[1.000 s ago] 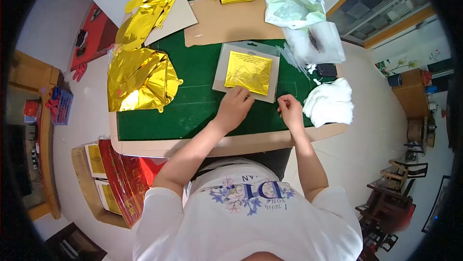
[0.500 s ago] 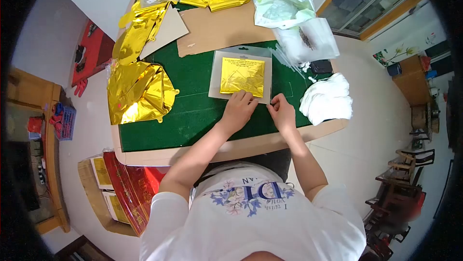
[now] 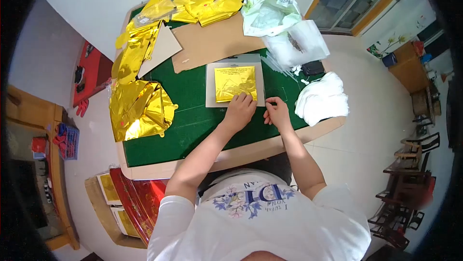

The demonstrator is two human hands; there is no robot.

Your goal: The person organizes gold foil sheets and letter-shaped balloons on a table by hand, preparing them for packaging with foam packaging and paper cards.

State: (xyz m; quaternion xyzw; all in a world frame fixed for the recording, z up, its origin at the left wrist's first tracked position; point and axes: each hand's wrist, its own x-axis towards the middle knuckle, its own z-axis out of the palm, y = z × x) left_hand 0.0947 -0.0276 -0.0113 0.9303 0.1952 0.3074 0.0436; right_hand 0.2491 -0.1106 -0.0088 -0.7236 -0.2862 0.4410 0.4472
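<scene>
Right now I'm watching both hands from my end, working close together over the green worktop but apart from one another. The left hand is bent at the knuckles, its fingertips on the lower edge of a flat gold packet; whether it presses or grips, I cannot tell. The right hand is curled just beside the lower right corner of the grey card under that packet — I can't make out from here if anything is pinched in it.

The gold packet lies flat on the card, print along its upper part, near the middle of the worktop. A clear sleeve with a hanging slot reaches past the card's top edge.

Off to the left I have a crumpled gold foil, with more foil along the far side. Beyond the card lies a brown cardboard sheet — and to its right, a pale plastic bag. Nearer on that side I see a small black case, with a bunched white cloth just in front of it.
</scene>
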